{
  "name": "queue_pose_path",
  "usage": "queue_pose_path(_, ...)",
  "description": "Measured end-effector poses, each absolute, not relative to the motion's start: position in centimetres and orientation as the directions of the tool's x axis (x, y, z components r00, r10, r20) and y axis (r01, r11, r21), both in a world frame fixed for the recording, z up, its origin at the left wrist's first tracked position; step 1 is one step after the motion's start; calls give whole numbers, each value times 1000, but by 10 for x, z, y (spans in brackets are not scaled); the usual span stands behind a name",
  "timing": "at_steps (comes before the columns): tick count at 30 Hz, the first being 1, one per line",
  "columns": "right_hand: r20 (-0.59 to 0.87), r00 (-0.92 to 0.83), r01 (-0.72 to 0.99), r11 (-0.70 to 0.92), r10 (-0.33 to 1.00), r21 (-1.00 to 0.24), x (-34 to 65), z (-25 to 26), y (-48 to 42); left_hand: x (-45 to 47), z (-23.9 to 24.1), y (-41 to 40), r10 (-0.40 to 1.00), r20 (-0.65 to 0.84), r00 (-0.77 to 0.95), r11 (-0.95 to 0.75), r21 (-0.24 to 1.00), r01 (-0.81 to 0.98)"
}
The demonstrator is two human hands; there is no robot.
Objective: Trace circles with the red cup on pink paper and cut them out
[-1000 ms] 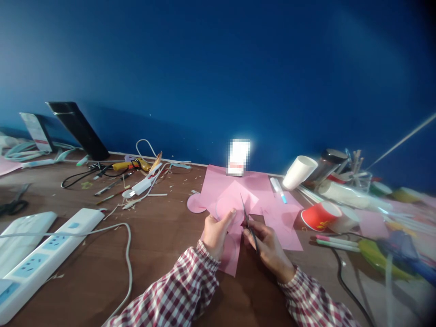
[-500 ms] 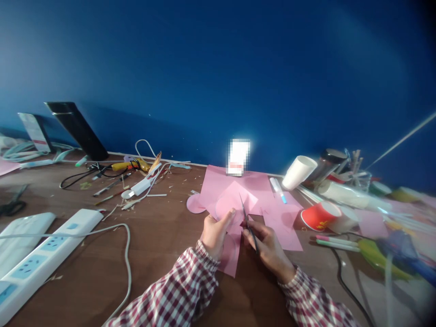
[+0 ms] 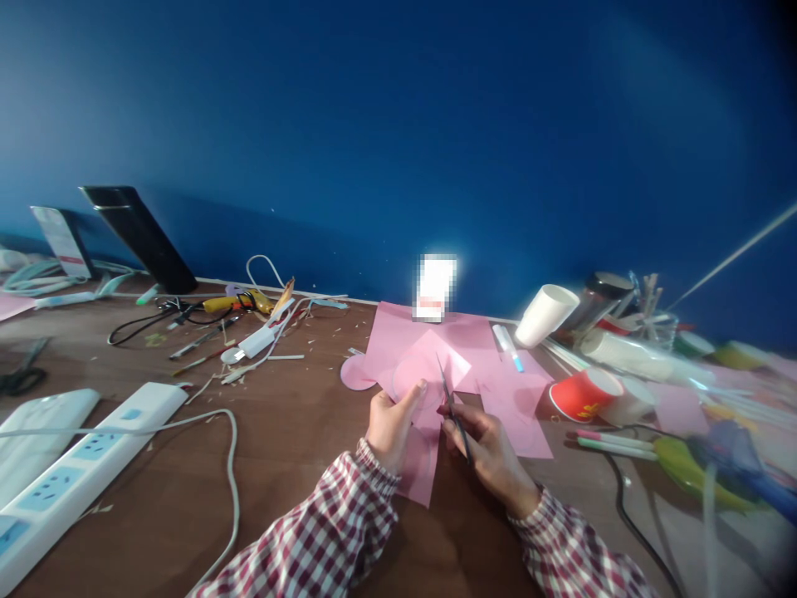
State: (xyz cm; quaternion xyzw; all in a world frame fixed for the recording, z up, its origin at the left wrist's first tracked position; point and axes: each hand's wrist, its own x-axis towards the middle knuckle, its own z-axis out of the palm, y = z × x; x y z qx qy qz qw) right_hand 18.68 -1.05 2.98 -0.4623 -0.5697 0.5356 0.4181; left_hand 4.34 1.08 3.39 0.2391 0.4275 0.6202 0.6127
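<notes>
My left hand [image 3: 392, 423] pinches a sheet of pink paper [image 3: 459, 365] with the thumb on top; its other fingers are hidden beneath. A circle outline shows on the sheet near the thumb. My right hand [image 3: 489, 448] is closed around a pair of dark scissors [image 3: 459, 428], whose blades point away from me and lie at the paper's right side. Whether the blades are parted is hard to make out. Under the hands more pink sheets [image 3: 510, 407] lie on the table, and a cut pink paper circle [image 3: 357, 373] rests to the left.
A lit phone [image 3: 436, 286] leans against the blue wall. Right of the paper are a marker [image 3: 509, 348], a white paper cup [image 3: 548, 316] and a red paper cup [image 3: 582, 395]. On the left lie a power strip [image 3: 80, 465], cables, a black bottle-like object [image 3: 140, 237] and other scissors [image 3: 23, 374].
</notes>
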Motion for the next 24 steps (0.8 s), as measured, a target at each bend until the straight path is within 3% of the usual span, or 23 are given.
queue_pose_path(24,5,-247,62,21,969,-998,187,33,-10,46,35,7,971,-225,-85,132,794,-594)
